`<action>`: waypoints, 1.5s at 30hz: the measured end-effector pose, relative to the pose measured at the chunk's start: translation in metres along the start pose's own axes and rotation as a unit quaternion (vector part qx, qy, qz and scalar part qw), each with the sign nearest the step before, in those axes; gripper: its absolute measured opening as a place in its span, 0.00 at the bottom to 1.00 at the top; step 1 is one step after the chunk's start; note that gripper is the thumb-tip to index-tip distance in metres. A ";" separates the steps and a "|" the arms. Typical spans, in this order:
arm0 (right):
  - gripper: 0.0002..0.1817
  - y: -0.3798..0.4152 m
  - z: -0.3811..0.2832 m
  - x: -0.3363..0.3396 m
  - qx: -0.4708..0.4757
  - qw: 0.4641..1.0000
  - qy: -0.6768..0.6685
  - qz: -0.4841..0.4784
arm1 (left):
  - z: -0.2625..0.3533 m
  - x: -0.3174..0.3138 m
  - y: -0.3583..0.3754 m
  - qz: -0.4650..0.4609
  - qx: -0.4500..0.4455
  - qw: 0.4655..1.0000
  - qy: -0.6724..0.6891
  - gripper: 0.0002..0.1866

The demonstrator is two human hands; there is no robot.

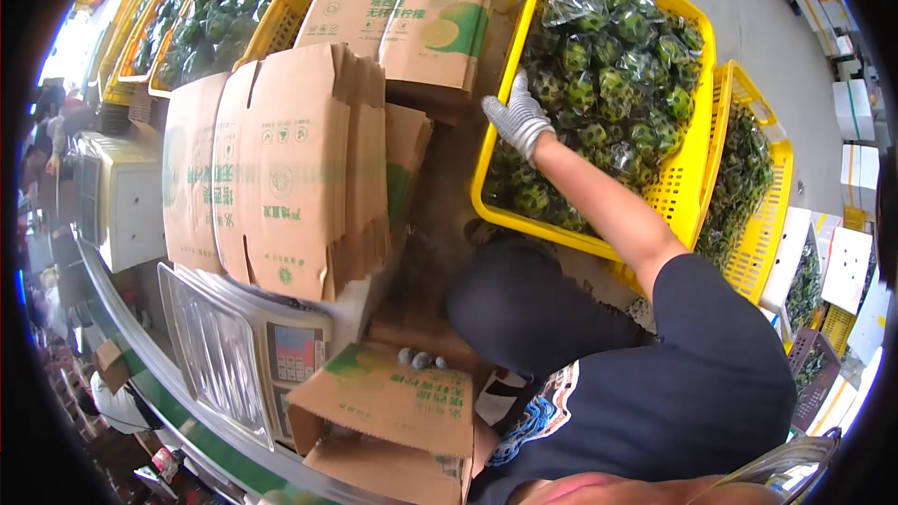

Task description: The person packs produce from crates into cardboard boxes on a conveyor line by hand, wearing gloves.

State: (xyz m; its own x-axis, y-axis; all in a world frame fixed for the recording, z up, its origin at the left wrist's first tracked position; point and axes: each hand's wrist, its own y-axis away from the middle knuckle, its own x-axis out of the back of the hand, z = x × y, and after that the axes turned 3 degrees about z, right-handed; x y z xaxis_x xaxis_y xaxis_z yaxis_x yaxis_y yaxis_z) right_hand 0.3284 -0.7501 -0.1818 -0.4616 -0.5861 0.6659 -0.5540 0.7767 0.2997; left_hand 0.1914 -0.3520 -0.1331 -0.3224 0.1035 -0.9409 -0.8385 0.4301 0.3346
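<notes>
My right hand, in a striped grey-white glove, grips the left rim of a large yellow crate, its thumb and fingers on either side of the rim. Round green fruits in clear plastic wrapping fill much of this crate. Grey fingertips of my left hand curl over the upper edge of an open cardboard box at the bottom centre; the rest of that hand is hidden behind the box. Green print and Chinese writing mark the box.
Folded cardboard boxes stand stacked at the left, with another stack behind. A scale with a metal tray is at the lower left. More yellow crates of green produce stand right and upper left. White boxes line the far right.
</notes>
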 end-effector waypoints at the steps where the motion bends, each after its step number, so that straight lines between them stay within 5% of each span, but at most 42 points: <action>1: 0.51 0.015 -0.004 0.020 0.026 0.998 -0.002 -0.061 | -0.010 -0.009 -0.004 -0.007 0.005 1.000 -0.006 0.26; 4: 0.36 0.063 0.036 0.056 0.242 0.951 -0.028 -0.191 | -0.023 -0.028 -0.007 -0.093 0.080 0.992 -0.004 0.28; 6: 0.29 0.117 0.056 0.100 0.201 0.934 0.080 -0.283 | -0.012 -0.015 0.008 -0.026 0.039 0.999 -0.018 0.27; 10: 0.21 0.203 0.117 0.139 0.169 0.905 0.352 -0.167 | -0.020 -0.008 0.017 -0.058 0.030 0.998 -0.019 0.27; 11: 0.21 0.204 0.152 0.132 0.202 0.914 0.334 -0.112 | -0.022 -0.007 0.019 -0.062 0.030 0.997 -0.018 0.27; 15: 0.12 0.181 0.133 0.126 0.208 0.895 0.356 -0.169 | -0.027 -0.006 0.024 -0.084 0.037 0.996 -0.024 0.26; 28: 0.15 0.147 0.110 0.099 0.226 0.869 0.364 -0.249 | -0.035 -0.010 0.040 -0.120 0.049 0.991 -0.030 0.26; 30: 0.20 0.150 0.112 0.132 0.312 0.904 0.249 -0.152 | -0.032 -0.011 0.041 -0.117 0.051 0.991 -0.029 0.26; 33: 0.23 0.129 0.136 0.203 0.174 0.978 0.084 0.075 | -0.031 -0.011 0.045 -0.096 0.054 0.994 -0.024 0.24; 36: 0.34 0.097 0.258 0.254 0.052 0.890 0.230 0.391 | -0.040 -0.015 0.050 -0.091 0.049 0.995 -0.005 0.22; 38: 0.40 0.074 0.292 0.268 -0.133 0.928 0.146 0.317 | -0.048 -0.012 0.050 -0.106 0.056 0.993 0.024 0.23; 39: 0.38 0.072 0.292 0.279 -0.150 0.962 0.034 0.225 | -0.049 -0.009 0.048 -0.123 0.065 0.989 0.042 0.24; 43: 0.31 0.003 0.335 0.289 -0.087 0.969 0.035 0.230 | -0.046 -0.001 0.048 -0.115 0.054 0.987 0.095 0.19; 45: 0.31 0.000 0.335 0.293 -0.068 0.967 0.060 0.239 | -0.035 0.003 0.045 -0.101 0.048 0.994 0.003 0.19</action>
State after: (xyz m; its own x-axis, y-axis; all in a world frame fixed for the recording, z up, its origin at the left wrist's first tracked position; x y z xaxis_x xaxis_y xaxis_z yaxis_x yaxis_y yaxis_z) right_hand -0.0384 -0.9988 -0.2156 -0.5548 -0.1275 0.8222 -0.1971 0.9802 0.0190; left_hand 0.1372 -0.3632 -0.1188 -0.1542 0.0017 -0.9880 -0.8402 0.5260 0.1321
